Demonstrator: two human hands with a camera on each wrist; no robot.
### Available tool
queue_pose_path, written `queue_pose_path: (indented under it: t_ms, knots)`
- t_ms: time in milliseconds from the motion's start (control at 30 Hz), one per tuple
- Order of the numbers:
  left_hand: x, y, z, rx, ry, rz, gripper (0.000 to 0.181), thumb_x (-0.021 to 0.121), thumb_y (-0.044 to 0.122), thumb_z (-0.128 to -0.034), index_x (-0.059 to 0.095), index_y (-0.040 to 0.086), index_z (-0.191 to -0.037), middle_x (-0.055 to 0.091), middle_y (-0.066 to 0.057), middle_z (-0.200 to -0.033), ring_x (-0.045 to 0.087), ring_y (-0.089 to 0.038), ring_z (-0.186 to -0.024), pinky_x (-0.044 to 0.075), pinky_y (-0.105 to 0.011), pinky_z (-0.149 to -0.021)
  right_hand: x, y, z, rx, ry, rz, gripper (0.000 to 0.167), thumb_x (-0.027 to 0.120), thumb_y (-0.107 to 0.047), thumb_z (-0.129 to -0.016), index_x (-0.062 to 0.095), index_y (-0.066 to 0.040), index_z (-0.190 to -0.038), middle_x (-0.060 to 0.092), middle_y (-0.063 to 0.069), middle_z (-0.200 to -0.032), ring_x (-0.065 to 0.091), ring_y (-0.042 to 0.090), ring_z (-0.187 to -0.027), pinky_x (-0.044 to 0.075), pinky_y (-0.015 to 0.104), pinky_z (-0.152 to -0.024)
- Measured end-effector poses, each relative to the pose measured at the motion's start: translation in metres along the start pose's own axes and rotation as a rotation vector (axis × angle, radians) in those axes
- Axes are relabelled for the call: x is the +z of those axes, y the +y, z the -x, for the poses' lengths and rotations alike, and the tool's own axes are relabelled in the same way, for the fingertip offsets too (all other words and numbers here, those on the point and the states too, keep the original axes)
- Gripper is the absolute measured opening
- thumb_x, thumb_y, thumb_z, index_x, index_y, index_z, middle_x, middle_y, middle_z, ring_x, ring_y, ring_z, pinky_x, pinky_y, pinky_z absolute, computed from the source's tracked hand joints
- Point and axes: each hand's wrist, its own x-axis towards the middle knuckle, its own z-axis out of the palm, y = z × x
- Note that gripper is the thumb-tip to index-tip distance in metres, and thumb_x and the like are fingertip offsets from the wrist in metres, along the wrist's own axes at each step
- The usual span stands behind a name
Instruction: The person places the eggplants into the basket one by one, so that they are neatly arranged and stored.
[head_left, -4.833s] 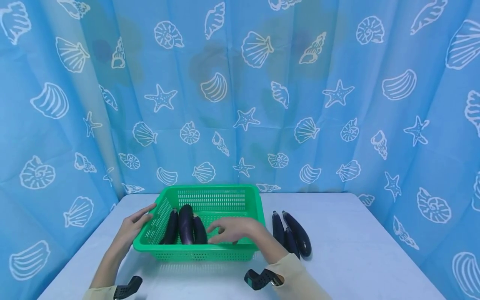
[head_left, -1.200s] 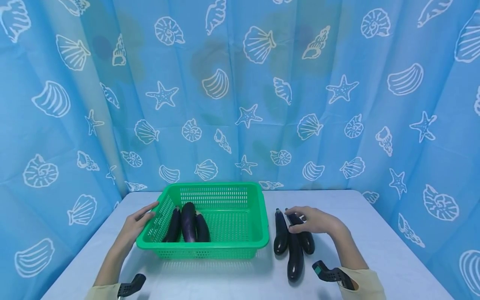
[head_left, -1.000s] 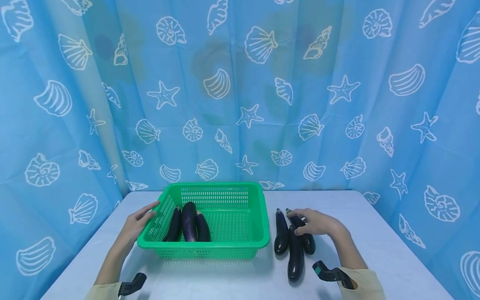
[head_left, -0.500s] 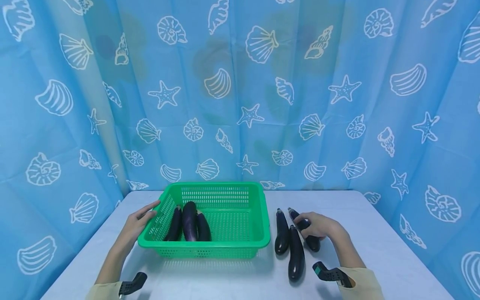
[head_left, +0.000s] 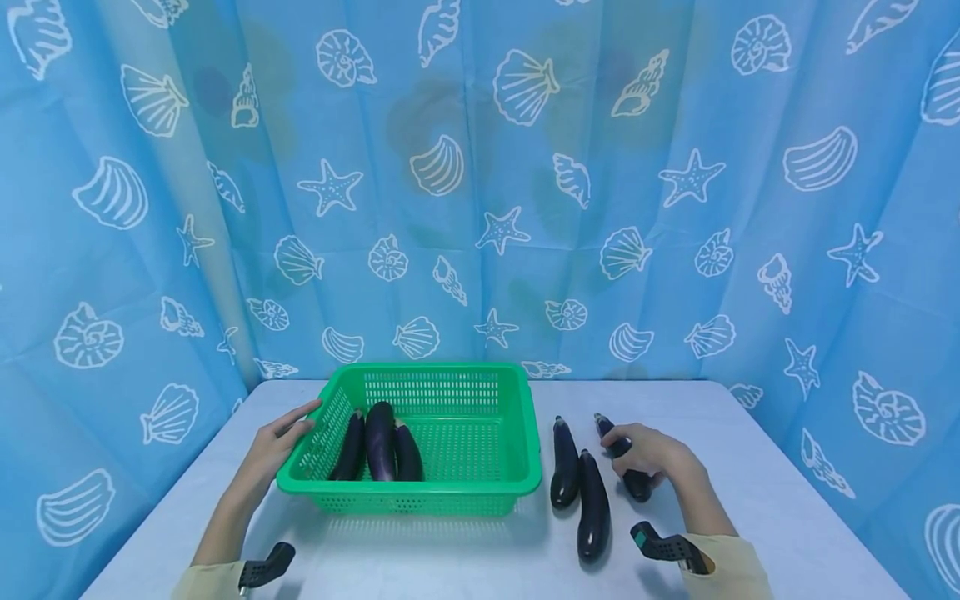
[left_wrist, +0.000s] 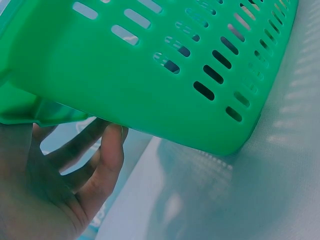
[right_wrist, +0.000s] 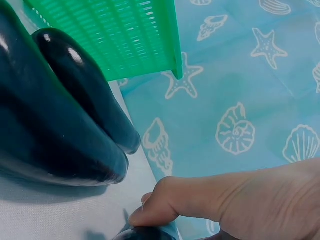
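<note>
My right hand (head_left: 647, 454) grips a dark purple eggplant (head_left: 637, 485) at the table's right side, thumb on its near side and its stem end sticking out beyond the fingers. Only a sliver of that eggplant (right_wrist: 145, 234) shows under my thumb in the right wrist view. Two more eggplants lie just left of it, one (head_left: 565, 471) further back and one (head_left: 594, 517) nearer. My left hand (head_left: 272, 443) holds the left rim of a green plastic basket (head_left: 420, 490); in the left wrist view the thumb meets the rim and other fingertips are hidden behind it.
Inside the basket, three eggplants (head_left: 381, 442) lie side by side at the left. A white cloth (head_left: 720, 467) covers the table. A blue curtain (head_left: 480, 183) with white shells and starfish hangs behind and along both sides.
My right hand has come out of the basket to the loose eggplants, taken hold of the rightmost one and shifted it right, away from the other two. My left hand stays at the rim.
</note>
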Motion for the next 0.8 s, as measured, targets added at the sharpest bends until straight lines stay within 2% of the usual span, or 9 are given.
queue_pose_path:
  t_ms: [300,533,800]
  knots:
    - [-0.0014,0.0006,0.0006,0.008,-0.007,-0.005,0.057,0.044,0.047,-0.1021,0.036,0.023,-0.153,0.025,-0.017,-0.162,0.023,-0.043,-0.148,0.026,-0.063,-0.116,-0.0009,0.0011,0.0011,-0.001,0.001,-0.015,0.048,0.070,-0.011,-0.083,0.061,-0.010,-0.130,0.043,0.034,-0.140,0.062,0.035,-0.095,0.060,0.043,-0.066]
    - [-0.0031,0.0005,0.0013,0.027,-0.009,0.000,0.057,0.044,0.047,-0.1023,0.036,0.022,-0.153,0.025,-0.017,-0.162,0.023,-0.043,-0.148,0.026,-0.063,-0.116,-0.0025,0.0021,0.0014,-0.006,0.010,-0.036,0.048,0.071,-0.012,-0.082,0.061,-0.011,-0.130,0.043,0.034,-0.139,0.062,0.033,-0.094,0.060,0.045,-0.068]
    - [-0.0026,0.0004,0.0005,0.020,-0.011,-0.008,0.057,0.044,0.047,-0.1021,0.036,0.023,-0.153,0.025,-0.017,-0.162,0.023,-0.043,-0.148,0.026,-0.064,-0.115,-0.0012,0.0053,-0.0007,-0.006,0.016,-0.036,0.048,0.070,-0.013,-0.083,0.061,-0.011,-0.130,0.042,0.034,-0.140,0.062,0.033,-0.094,0.060,0.045,-0.068]
